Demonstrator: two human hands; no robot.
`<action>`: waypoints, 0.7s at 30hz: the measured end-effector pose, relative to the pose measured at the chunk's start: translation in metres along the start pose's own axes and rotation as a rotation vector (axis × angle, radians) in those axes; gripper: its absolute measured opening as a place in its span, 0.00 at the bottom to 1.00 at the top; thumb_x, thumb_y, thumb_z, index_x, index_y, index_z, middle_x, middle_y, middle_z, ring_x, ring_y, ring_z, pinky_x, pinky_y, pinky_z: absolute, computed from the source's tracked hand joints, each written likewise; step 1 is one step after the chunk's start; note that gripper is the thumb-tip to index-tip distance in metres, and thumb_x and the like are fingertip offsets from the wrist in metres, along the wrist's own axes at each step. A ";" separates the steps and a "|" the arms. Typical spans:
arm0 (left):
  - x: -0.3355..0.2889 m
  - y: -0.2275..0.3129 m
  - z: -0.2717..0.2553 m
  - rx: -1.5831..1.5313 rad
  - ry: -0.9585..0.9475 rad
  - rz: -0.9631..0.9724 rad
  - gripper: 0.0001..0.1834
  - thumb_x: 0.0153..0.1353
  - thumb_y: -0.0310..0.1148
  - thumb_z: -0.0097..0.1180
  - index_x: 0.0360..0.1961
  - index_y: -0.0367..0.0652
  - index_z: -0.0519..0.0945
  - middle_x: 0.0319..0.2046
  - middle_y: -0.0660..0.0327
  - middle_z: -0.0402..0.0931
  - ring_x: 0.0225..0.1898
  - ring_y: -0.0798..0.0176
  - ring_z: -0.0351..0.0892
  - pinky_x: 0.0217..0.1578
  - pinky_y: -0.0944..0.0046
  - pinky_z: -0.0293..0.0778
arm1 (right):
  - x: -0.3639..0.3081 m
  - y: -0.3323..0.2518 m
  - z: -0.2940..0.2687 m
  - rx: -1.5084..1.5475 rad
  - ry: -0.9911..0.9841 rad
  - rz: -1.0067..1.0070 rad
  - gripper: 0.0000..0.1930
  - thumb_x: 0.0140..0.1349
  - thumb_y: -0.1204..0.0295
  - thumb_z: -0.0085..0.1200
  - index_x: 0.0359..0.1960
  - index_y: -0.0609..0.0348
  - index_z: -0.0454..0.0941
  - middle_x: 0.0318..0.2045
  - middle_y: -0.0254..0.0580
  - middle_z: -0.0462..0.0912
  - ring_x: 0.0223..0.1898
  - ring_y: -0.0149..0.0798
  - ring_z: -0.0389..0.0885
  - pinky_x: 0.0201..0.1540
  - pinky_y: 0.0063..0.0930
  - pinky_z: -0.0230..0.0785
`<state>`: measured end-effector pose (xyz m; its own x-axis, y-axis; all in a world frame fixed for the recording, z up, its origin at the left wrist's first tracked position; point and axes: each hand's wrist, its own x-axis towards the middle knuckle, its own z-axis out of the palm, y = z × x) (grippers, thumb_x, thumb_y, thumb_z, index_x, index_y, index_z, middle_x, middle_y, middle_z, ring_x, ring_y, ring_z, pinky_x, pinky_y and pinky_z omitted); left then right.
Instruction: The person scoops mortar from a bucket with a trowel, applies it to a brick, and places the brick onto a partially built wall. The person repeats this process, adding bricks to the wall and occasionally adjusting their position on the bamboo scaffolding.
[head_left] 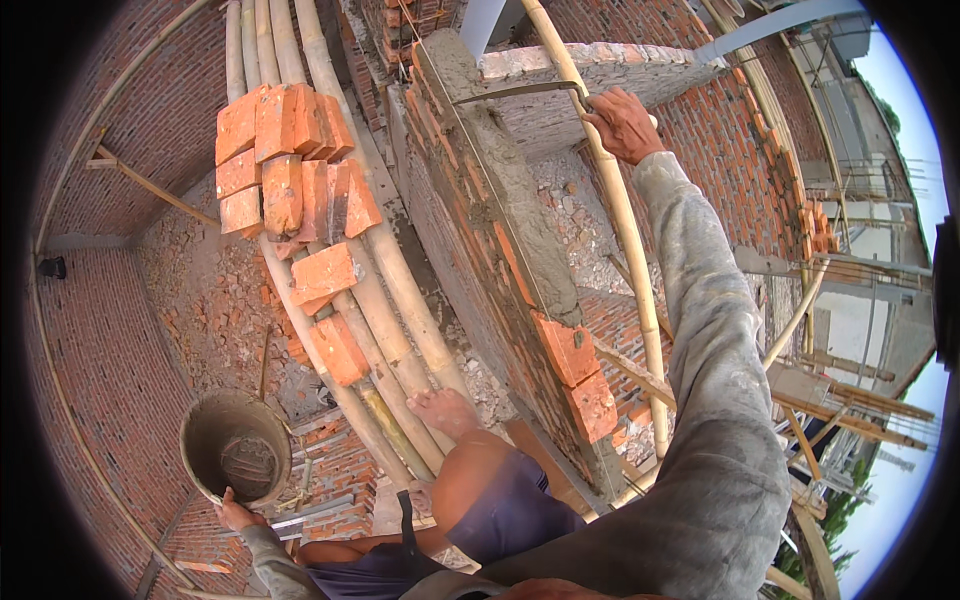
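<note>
Grey mortar [248,462] lies in a round, crusted bucket [212,430] at far left; the left hand [238,512] grips its rim, thumb over the edge, the other fingers mostly hidden. Rightward, orange bricks [285,150], rough-faced and blocky, some chipped, are heaped on smooth, pale bamboo poles [403,287], with a few loose ones nearer the bare foot [445,410]. Next runs the wall [450,190], its side showing courses with ragged joints. Along its top a damp-looking bed [540,240] is spread, lumpy and uneven; two bricks [568,350] sit end to end toward the near end. The remaining bed carries none, so this course seems barely begun, most of its length uncovered. Farthest right, the right hand [625,122] has its fingers closed round the handle of a trowel [520,93], the thin dark blade nearly edge-on above the wall's far part; whether it touches, I cannot tell.
</note>
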<state>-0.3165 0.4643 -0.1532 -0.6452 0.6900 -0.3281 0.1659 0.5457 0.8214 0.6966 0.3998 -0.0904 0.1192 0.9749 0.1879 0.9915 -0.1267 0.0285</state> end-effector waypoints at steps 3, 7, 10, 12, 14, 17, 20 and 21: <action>0.027 -0.017 0.022 -0.038 0.047 0.050 0.27 0.54 0.23 0.63 0.59 0.32 0.81 0.54 0.52 0.82 0.51 0.53 0.81 0.55 0.52 0.78 | -0.003 0.004 0.023 -0.039 0.029 0.003 0.10 0.66 0.68 0.64 0.46 0.56 0.82 0.39 0.41 0.84 0.48 0.45 0.79 0.51 0.43 0.67; 0.042 -0.016 0.036 -0.023 0.094 0.093 0.23 0.53 0.22 0.64 0.53 0.32 0.84 0.50 0.54 0.82 0.48 0.55 0.80 0.51 0.52 0.77 | -0.009 0.006 0.046 -0.041 0.051 0.015 0.10 0.66 0.68 0.65 0.46 0.56 0.82 0.39 0.40 0.84 0.48 0.45 0.79 0.51 0.42 0.66; 0.047 -0.008 0.039 -0.040 0.095 0.147 0.22 0.53 0.23 0.64 0.52 0.32 0.84 0.49 0.53 0.82 0.47 0.54 0.80 0.51 0.51 0.77 | -0.017 0.007 0.055 -0.042 0.071 0.076 0.09 0.67 0.68 0.64 0.45 0.55 0.81 0.40 0.39 0.83 0.49 0.45 0.78 0.52 0.43 0.66; 0.053 -0.002 0.040 -0.015 0.086 0.130 0.23 0.54 0.26 0.65 0.53 0.30 0.83 0.49 0.51 0.83 0.47 0.51 0.82 0.51 0.51 0.78 | -0.028 0.004 0.056 0.001 0.099 0.072 0.09 0.67 0.68 0.64 0.45 0.55 0.81 0.40 0.39 0.83 0.49 0.46 0.78 0.52 0.44 0.66; 0.060 0.008 0.039 -0.026 0.064 0.159 0.23 0.54 0.28 0.66 0.52 0.29 0.83 0.49 0.49 0.84 0.45 0.50 0.83 0.50 0.49 0.79 | -0.041 0.002 0.054 0.060 0.170 0.120 0.09 0.68 0.68 0.63 0.45 0.55 0.80 0.41 0.41 0.83 0.49 0.48 0.79 0.52 0.47 0.66; 0.064 0.025 0.032 -0.024 0.113 0.136 0.23 0.54 0.30 0.67 0.51 0.29 0.84 0.47 0.49 0.84 0.44 0.51 0.83 0.47 0.47 0.80 | -0.062 0.000 0.048 0.245 0.299 0.286 0.11 0.70 0.65 0.61 0.46 0.58 0.80 0.41 0.45 0.83 0.47 0.53 0.81 0.51 0.51 0.69; 0.061 0.055 0.024 0.124 0.214 0.169 0.24 0.53 0.30 0.67 0.51 0.30 0.84 0.48 0.50 0.84 0.44 0.51 0.83 0.47 0.46 0.80 | -0.071 0.007 0.052 0.476 0.231 0.569 0.15 0.69 0.61 0.60 0.45 0.62 0.81 0.42 0.51 0.85 0.46 0.58 0.83 0.50 0.54 0.71; 0.059 0.066 0.022 0.053 0.236 0.116 0.24 0.53 0.31 0.67 0.52 0.31 0.84 0.48 0.50 0.84 0.44 0.50 0.83 0.47 0.46 0.80 | -0.071 0.011 0.058 0.511 0.155 0.649 0.17 0.68 0.60 0.60 0.44 0.63 0.82 0.41 0.53 0.86 0.46 0.59 0.85 0.50 0.54 0.72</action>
<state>-0.3271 0.5515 -0.1285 -0.7745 0.6228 -0.1105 0.2834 0.4978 0.8197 0.7022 0.3398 -0.1606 0.7023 0.6965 0.1472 0.6345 -0.5187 -0.5730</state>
